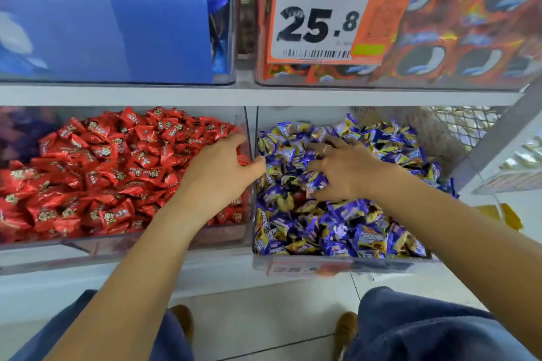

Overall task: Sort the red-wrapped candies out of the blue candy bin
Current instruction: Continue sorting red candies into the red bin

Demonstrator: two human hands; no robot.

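Head view looks down on two clear bins side by side on a low shelf (264, 95). The blue candy bin (337, 264) sits at 4 o'clock, heaped with blue-and-yellow wrapped sweets; the red candy bin (88, 246) at 9 o'clock holds the red-wrapped candies (111, 167). The right hand (343, 170) rests on the blue heap, its grip loosely spread and apart. The left hand (220, 170) hovers over the red bin's right edge, its grip curled; whether it holds anything I cannot tell.

Bright, even light (top blurred)
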